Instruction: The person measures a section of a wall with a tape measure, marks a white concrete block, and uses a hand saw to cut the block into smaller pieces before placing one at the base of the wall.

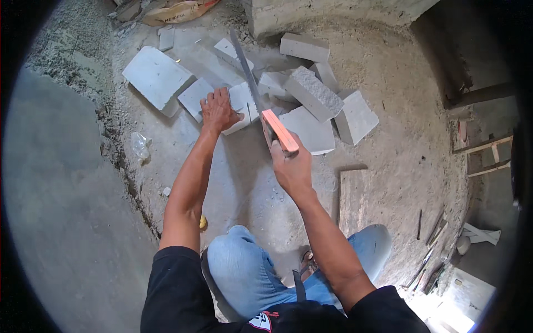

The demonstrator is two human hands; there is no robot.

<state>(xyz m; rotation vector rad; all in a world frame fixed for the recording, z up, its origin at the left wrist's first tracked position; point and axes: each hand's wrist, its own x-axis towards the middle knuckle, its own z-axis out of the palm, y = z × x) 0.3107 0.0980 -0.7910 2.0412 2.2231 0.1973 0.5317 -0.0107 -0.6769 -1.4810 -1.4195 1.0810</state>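
Note:
My right hand (292, 164) is wrapped round the orange handle of a handsaw (244, 64). The long blade points away from me and crosses the right end of a pale grey lightweight block (240, 95). A thin dark line shows on the block's near face, close to the blade. My left hand (218, 111) presses down on the block to the left of the saw, its fingers stretched out and its thumb toward the blade. Another pale block face (194, 97) shows left of that hand; whether it is the same piece I cannot tell.
A large block (158, 77) lies at the left, and several cut blocks, one rough-faced (315, 93), are piled at the right. A wooden board (352, 200) lies by my right knee. Crumpled clear plastic (141, 145) is at the left, loose tools (425, 261) at the lower right.

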